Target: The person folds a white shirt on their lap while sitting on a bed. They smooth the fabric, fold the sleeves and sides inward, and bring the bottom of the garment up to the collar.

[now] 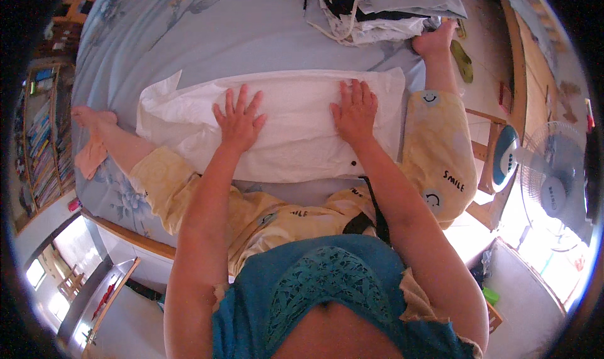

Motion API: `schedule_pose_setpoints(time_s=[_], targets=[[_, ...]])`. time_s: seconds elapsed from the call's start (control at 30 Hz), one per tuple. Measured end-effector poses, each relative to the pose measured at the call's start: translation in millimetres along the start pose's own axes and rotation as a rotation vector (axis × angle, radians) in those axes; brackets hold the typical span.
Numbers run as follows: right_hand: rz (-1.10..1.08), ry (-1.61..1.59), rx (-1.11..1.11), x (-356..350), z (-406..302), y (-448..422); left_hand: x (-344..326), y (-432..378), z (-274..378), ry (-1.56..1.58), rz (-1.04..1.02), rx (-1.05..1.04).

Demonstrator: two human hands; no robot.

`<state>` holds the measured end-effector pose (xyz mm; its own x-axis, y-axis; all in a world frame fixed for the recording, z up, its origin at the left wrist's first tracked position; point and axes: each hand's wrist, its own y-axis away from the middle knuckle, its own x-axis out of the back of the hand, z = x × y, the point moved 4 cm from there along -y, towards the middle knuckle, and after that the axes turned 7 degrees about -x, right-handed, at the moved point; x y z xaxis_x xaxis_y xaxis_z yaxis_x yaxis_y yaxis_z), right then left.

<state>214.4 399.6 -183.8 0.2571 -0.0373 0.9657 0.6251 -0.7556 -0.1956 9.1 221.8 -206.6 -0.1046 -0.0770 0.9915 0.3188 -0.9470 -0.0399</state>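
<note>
A white cloth garment (pixel 292 123), folded into a long flat shape, lies on the bed between my outstretched legs. My left hand (pixel 239 120) rests flat on its left half with the fingers spread. On the right half lies my right hand (pixel 355 113), palm down, fingers slightly apart. Neither hand grips the fabric. The cloth's left end is loose and wrinkled, with a pointed corner sticking up at the back. A small dark button or spot (pixel 353 163) shows near its front right edge.
The bed carries a blue floral sheet (pixel 226 38). A stack of folded clothes (pixel 377 14) sits at the back right beside my foot. To the right stand an electric fan (pixel 552 184) and a wooden stool (pixel 486 156). A bookshelf (pixel 42 137) is at the left; a green slipper (pixel 462 61) lies on the floor.
</note>
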Motion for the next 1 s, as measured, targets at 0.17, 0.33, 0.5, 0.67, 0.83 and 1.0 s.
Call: schedule_pose_setpoints(time_s=[0.17,0.33,0.5,0.67,0.83,1.0], targets=[[0.051,-0.122,-0.218,8,34,-30,0,2,-1,-0.004,-0.011,0.001],[-0.075,-0.389,-0.602,3,79,-64,-4,3,-3,0.042,-0.022,0.02],[-0.259,-0.249,-0.693,4,83,-86,-3,0,0,0.019,-0.102,0.05],[-0.254,-0.349,-0.58,-5,84,-89,-3,4,-7,-0.009,-0.117,0.061],[-0.034,-0.225,-0.327,-19,95,-70,0,0,-5,0.047,-0.062,0.018],[-0.06,-0.259,-0.342,-31,111,-71,12,4,-17,0.188,0.031,0.043]])
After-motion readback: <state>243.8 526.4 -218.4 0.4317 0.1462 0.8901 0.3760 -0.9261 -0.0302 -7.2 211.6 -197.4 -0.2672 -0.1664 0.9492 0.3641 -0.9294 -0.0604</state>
